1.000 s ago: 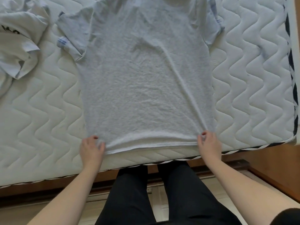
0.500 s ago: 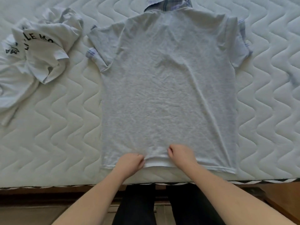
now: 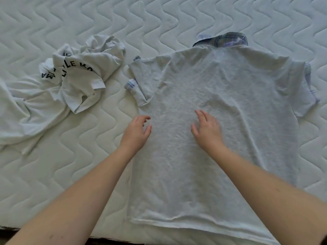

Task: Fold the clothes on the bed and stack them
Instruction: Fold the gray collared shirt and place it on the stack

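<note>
Head camera looks down at the bed point(image 3: 53, 174), and we see a grey shirt point(image 3: 221, 138) spread flat on the quilted mattress, with its back side up. Its collar point(image 3: 228, 40) points away from us and its bottom hem lies near the edge of the bed closest to us. One short sleeve point(image 3: 139, 82) goes out to the left, the other one point(image 3: 304, 89) to the right.

Both our hands are over the middle part of the shirt and hold nothing. The left hand point(image 3: 137, 134) is at the left side edge of the shirt, its fingers relaxed and a little curved. The right hand point(image 3: 207, 129) is on the cloth near the centre, fingers straight and slightly apart. We cannot tell if the palms really press the cloth or only hover above it.

To the left of the shirt, apart from it, a white shirt point(image 3: 74, 80) with black letters lies crumpled on the mattress.
</note>
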